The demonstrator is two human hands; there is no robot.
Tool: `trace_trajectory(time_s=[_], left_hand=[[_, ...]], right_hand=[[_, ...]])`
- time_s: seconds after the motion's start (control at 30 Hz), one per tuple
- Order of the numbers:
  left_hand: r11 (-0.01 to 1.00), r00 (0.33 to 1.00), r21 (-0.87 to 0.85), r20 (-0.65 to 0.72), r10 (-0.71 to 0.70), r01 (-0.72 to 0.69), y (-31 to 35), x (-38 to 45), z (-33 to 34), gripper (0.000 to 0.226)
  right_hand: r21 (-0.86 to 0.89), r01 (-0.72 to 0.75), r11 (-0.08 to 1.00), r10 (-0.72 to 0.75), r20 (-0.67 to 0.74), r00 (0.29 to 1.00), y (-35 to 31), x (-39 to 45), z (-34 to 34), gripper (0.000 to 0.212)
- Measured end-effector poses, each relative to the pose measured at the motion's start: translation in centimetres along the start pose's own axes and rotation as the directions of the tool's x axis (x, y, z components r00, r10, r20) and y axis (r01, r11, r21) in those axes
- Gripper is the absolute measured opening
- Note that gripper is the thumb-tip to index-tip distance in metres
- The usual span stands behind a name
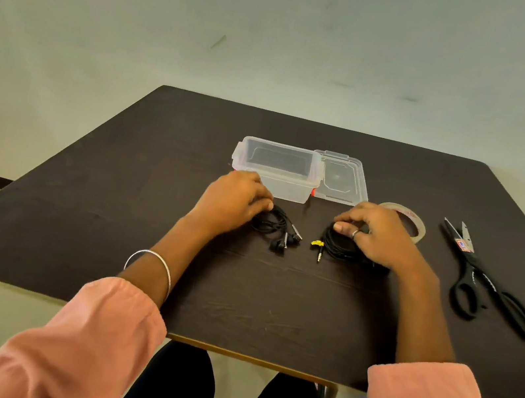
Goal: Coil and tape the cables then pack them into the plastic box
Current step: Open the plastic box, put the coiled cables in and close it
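Two black cables lie on the dark table in front of me. My left hand point(235, 199) rests on a loosely coiled earphone cable point(279, 227), whose earbuds stick out toward me. My right hand point(375, 233) covers a coiled audio cable point(337, 244) with a yellow tag and a jack plug; its fingers curl around the coil. Behind my hands stands the clear plastic box point(285, 187), open, with its lid point(341, 179) lying beside it on the right. A roll of clear tape point(418, 223) lies just right of my right hand.
Black-handled scissors point(487, 281) lie on the table point(114, 202) at the right, blades pointing away. The table's near edge runs just over my knees. A pale wall stands behind the table.
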State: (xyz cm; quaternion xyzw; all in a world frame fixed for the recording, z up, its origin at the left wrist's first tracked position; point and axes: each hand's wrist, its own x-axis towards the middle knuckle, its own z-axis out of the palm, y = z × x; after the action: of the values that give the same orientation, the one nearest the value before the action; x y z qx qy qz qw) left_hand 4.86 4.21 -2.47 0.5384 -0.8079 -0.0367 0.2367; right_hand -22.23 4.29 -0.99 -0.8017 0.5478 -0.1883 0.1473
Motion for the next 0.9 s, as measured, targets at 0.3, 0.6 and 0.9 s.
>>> trace_trajectory(time_s=[0.3, 0.6, 0.9], left_hand=[[0.98, 0.979, -0.009, 0.045, -0.197, 0.197, 1.2, 0.5, 0.2, 0.016], [0.962, 0.981, -0.209, -0.039, -0.189, 0.177, 0.8, -0.1, -4.0, 0.008], [0.843, 0.941, -0.525, -0.214, -0.261, 0.114, 0.5, 4.4, -10.8, 0.017]], right_hand=[[-0.163, -0.015, 0.986, 0.003, -0.074, 0.997, -0.8, -1.0, 0.9, 0.012], [0.076, -0.034, 0.996, 0.041, -0.091, 0.995, -3.5, -0.3, -2.1, 0.013], [0.249, 0.092, 0.964, -0.008, -0.319, 0.948, -8.3, 4.6, -7.7, 0.018]])
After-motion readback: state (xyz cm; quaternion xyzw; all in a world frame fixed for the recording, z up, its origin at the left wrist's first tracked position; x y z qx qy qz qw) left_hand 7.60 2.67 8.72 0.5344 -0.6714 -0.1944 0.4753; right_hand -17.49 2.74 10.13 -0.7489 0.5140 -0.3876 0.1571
